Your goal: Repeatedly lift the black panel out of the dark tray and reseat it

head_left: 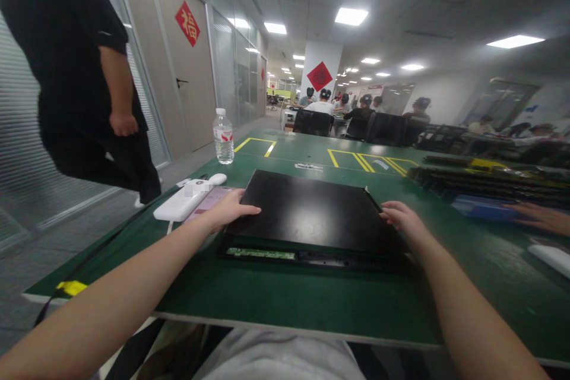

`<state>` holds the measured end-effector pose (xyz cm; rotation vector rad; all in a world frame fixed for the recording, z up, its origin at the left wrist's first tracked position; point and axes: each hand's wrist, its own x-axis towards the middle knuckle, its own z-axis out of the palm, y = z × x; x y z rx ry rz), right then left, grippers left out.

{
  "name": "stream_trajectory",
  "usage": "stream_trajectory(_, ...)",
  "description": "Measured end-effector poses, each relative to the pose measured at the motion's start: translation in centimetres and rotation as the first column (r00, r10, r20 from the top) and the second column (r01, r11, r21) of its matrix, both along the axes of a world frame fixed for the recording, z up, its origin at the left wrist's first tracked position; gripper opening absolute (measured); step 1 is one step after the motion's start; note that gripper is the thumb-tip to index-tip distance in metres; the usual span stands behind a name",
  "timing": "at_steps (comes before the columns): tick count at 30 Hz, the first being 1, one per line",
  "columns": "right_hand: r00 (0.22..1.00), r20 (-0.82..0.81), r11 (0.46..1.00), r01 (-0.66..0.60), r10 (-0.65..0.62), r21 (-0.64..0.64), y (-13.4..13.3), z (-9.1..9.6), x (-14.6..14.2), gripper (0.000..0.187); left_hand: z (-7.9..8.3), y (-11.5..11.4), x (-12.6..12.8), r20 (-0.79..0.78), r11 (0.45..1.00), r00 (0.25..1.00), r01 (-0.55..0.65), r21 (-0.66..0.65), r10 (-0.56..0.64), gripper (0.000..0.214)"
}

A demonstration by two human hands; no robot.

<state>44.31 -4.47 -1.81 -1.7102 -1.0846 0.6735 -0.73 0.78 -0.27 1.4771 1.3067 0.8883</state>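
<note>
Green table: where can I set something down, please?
Bare green shows between the circuit strip and the near table edge, and between the right hand and the far-right white object. Crowded: around the left-side white device and the dark stack.

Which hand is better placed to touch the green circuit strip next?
Probably the left hand: the green circuit strip lies nearer it; the right hand is at the right edge of the black panel.
</note>
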Motion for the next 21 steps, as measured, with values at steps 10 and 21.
stream_trajectory(10, 1.000, 0.029, 0.998, 0.006, -0.007, 0.056, 0.0, -0.4, 0.3, 0.025, -0.1, 0.0, 0.0, 0.039, 0.999, 0.998, 0.052, -0.013, -0.051, 0.050)
stream_trajectory(21, 1.000, 0.024, 0.998, -0.003, 0.002, 0.060, 0.1, -0.5, 0.3, 0.025, -0.1, 0.1, -0.1, 0.071, 0.998, 0.997, 0.035, -0.050, -0.032, 0.052)
